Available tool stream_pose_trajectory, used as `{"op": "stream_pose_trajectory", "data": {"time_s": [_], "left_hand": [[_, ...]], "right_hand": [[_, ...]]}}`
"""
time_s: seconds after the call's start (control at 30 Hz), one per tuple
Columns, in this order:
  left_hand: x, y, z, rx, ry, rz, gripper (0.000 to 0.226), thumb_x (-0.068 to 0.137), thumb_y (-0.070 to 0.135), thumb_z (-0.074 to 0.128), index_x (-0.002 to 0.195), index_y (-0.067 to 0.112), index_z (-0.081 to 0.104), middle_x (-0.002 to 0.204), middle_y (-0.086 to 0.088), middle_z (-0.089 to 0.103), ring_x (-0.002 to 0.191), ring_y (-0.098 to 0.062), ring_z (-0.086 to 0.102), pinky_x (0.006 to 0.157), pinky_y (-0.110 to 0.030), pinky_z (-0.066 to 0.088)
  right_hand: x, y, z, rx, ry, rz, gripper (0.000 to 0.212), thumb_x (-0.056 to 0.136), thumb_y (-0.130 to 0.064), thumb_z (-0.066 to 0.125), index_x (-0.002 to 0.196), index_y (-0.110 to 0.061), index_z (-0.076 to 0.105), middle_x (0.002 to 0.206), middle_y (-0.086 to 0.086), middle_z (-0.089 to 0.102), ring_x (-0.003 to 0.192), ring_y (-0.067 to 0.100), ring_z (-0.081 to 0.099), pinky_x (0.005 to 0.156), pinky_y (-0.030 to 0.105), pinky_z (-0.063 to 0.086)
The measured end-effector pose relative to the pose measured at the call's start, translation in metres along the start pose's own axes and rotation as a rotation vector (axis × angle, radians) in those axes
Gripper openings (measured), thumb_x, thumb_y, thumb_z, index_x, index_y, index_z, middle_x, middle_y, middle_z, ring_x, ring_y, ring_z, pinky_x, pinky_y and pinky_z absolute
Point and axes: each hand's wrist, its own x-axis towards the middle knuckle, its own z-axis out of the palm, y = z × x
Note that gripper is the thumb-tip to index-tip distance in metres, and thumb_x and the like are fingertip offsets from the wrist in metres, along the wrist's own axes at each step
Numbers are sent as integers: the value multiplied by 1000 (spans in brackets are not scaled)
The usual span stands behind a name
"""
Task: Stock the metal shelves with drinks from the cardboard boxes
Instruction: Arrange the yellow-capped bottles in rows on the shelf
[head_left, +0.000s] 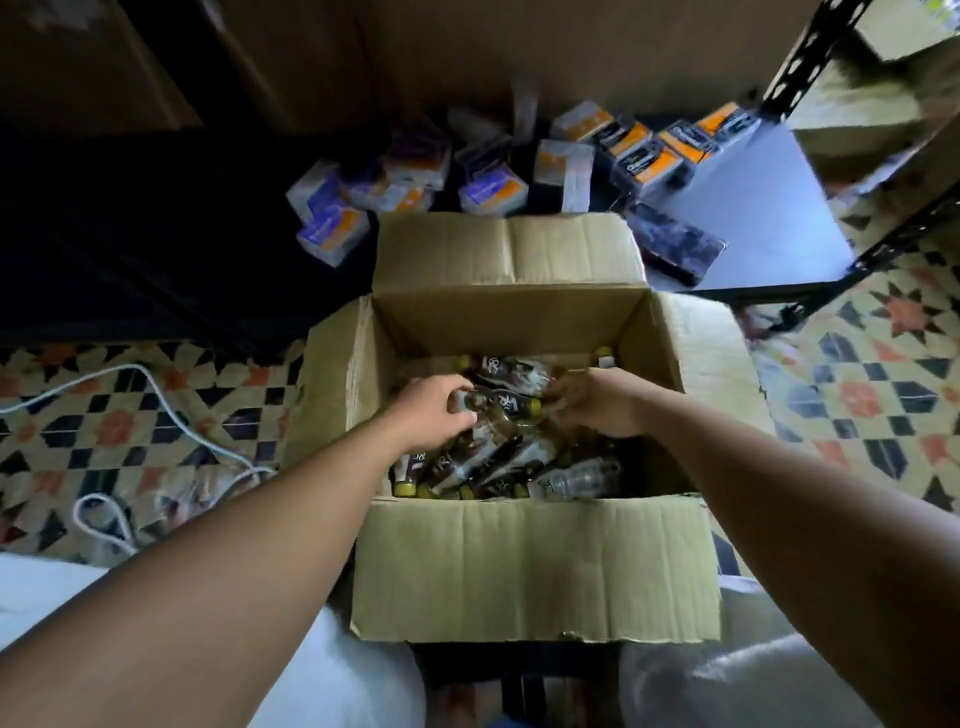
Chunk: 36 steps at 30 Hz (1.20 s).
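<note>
Bottles (483, 462) of brown drink lie heaped in the open box (535, 566) in the middle of the frame, and the top bottle (501, 402) lies flat, left to right, its yellow cap (535, 406) toward the right hand (602, 408). Both hands reach forward and down, one at each end of it. The left hand (434, 413) is curled round the bottom end; the right hand is blurry, so I cannot tell if it grips, and the metal shelf (753, 208) is upper right.
</note>
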Motion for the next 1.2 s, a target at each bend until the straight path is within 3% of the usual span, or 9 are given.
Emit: {"op": "stream_pose_trajectory", "data": {"time_s": [0.1,0.2,0.4,0.63,0.77,0.9,1.0,1.13,1.2], "left_hand": [[24,0,15,26,35,40,48,95,36,64,142,28,55,140,-9,58,124,-27,56,103,-32,46],[45,-2,24,85,29,69,45,98,27,61,142,22,56,137,-10,59,126,-28,54,102,-32,43],[80,-11,23,132,-138,42,55,91,20,71,142,31,53,130,-1,65,112,-22,63,95,-35,52],[88,-28,23,43,-180,85,75,85,21,79,149,32,42,134,1,62,116,-19,61,100,-39,51],[83,-28,22,-40,-165,116,75,84,18,79,148,32,43,138,3,58,119,-16,58,102,-40,50],[66,-24,9,-113,-109,120,72,85,18,77,148,33,44,141,2,52,126,-19,53,107,-46,47],[43,-15,-9,-118,-26,102,73,86,22,78,150,26,43,150,-4,41,140,-27,42,116,-50,38],[0,7,-36,-305,69,184,61,85,11,79,139,20,53,131,-3,49,118,-15,55,102,-18,43],[-23,18,-48,-379,142,230,58,84,14,82,135,19,55,128,-1,58,116,-14,59,100,-21,45]], "right_hand": [[17,16,13,110,60,-1,35,90,-52,70,121,-37,70,109,-8,73,100,18,69,85,34,55],[35,23,21,245,152,8,34,92,-40,71,124,-32,67,114,-7,72,102,17,67,76,27,46],[76,14,28,358,199,-28,58,97,-31,70,150,-30,47,139,3,64,120,23,62,95,33,52],[103,9,30,390,95,-46,75,95,-30,72,159,-32,32,154,3,50,132,22,53,87,20,39],[84,21,32,508,150,-54,84,87,-44,76,158,-27,36,153,-4,50,140,15,47,112,30,41],[51,26,21,568,284,-74,73,93,-33,74,157,-19,40,150,-2,53,136,11,50,107,21,38],[20,20,7,555,390,-114,70,94,-33,72,157,-25,41,148,-4,55,124,11,57,97,20,41],[-20,6,-15,790,533,-183,61,95,-30,72,151,-36,48,123,-4,72,100,8,70,81,22,52],[-40,-5,-28,897,585,-236,57,96,-25,72,147,-39,52,106,1,76,87,12,75,67,26,57]]}}
